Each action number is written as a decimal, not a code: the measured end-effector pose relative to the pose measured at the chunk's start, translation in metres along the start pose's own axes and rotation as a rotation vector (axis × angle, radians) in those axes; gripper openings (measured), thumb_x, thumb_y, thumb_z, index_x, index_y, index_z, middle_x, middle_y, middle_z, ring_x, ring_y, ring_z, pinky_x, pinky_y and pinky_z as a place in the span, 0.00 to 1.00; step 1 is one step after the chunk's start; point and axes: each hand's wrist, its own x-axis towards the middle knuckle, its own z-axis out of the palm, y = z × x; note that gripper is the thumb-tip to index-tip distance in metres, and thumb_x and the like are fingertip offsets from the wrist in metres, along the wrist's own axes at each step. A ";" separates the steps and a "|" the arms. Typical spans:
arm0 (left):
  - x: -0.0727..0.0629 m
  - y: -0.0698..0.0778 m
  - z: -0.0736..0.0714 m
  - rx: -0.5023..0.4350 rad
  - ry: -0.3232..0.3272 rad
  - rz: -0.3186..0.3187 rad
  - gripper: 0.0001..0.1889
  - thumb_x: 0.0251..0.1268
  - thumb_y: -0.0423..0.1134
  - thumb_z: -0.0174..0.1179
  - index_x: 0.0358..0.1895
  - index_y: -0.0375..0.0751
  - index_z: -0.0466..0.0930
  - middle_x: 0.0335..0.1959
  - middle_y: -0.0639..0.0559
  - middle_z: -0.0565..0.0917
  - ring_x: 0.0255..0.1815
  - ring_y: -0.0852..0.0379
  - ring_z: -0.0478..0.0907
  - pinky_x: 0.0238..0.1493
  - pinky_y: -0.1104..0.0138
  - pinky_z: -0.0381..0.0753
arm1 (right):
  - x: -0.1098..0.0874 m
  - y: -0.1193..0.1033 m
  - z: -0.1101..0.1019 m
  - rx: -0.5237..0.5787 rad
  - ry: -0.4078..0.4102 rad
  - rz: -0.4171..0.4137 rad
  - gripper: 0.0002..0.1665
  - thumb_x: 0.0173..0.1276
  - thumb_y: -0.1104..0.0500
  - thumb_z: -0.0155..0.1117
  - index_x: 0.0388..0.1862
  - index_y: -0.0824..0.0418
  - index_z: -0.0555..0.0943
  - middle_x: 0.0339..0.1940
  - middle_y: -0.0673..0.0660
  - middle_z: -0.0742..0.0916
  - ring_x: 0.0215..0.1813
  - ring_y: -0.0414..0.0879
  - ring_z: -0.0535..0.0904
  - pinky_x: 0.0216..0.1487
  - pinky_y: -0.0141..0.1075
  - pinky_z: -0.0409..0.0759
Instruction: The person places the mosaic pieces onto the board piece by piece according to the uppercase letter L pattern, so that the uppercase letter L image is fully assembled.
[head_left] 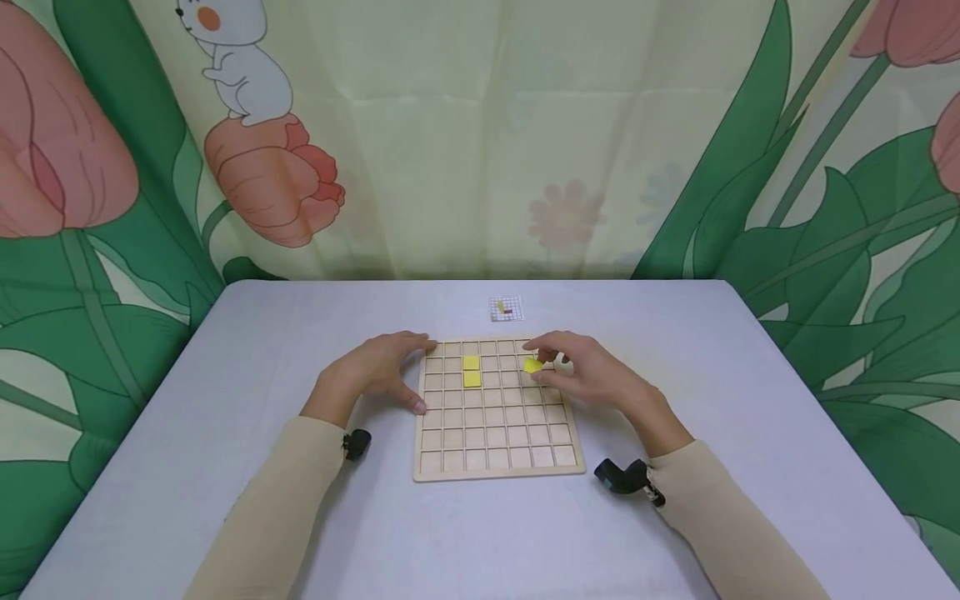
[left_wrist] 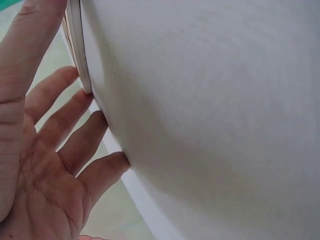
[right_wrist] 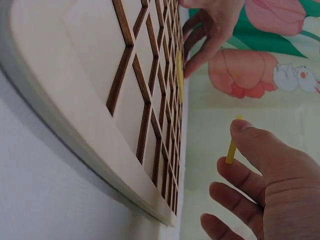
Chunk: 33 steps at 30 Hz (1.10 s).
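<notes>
A wooden grid board (head_left: 498,477) lies on the table, its small square cells marked off by raised strips. Two yellow square tiles (head_left: 472,379) sit in cells of one column, one above the other, toward the upper left. Between thumb and fingers, my right hand (head_left: 592,371) pinches another yellow tile (head_left: 532,365) over the board's upper right part. The right wrist view shows this tile (right_wrist: 231,151) edge-on, held above the board surface. My left hand (head_left: 367,371) rests at the board's left edge, thumb and fingers spread; in the left wrist view its fingers (left_wrist: 82,142) are loosely extended.
A small printed card (head_left: 506,308) with a coloured grid pattern lies behind the board. The white-covered table (head_left: 300,325) ends at a curtain (head_left: 450,167) printed with flowers and a rabbit. Black wrist cameras (head_left: 622,477) sit on both sleeves.
</notes>
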 end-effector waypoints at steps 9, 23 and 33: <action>0.001 0.001 -0.001 0.001 -0.001 -0.001 0.61 0.33 0.62 0.84 0.78 0.52 0.66 0.81 0.48 0.63 0.81 0.41 0.58 0.79 0.44 0.60 | 0.015 -0.011 0.005 0.007 -0.023 0.003 0.27 0.68 0.58 0.73 0.65 0.60 0.80 0.47 0.51 0.85 0.52 0.53 0.81 0.56 0.49 0.82; 0.000 0.001 0.000 -0.004 -0.011 -0.009 0.61 0.33 0.62 0.84 0.78 0.51 0.66 0.81 0.47 0.63 0.81 0.40 0.58 0.79 0.43 0.60 | 0.030 -0.022 0.028 0.069 -0.073 -0.005 0.25 0.69 0.57 0.72 0.64 0.59 0.81 0.46 0.49 0.85 0.51 0.49 0.80 0.56 0.47 0.82; 0.000 0.001 0.000 0.007 -0.005 -0.015 0.60 0.34 0.62 0.84 0.78 0.52 0.66 0.81 0.47 0.64 0.81 0.40 0.59 0.78 0.43 0.61 | 0.038 -0.032 0.041 0.010 -0.131 -0.046 0.27 0.69 0.55 0.73 0.64 0.58 0.80 0.48 0.47 0.85 0.52 0.50 0.81 0.57 0.43 0.82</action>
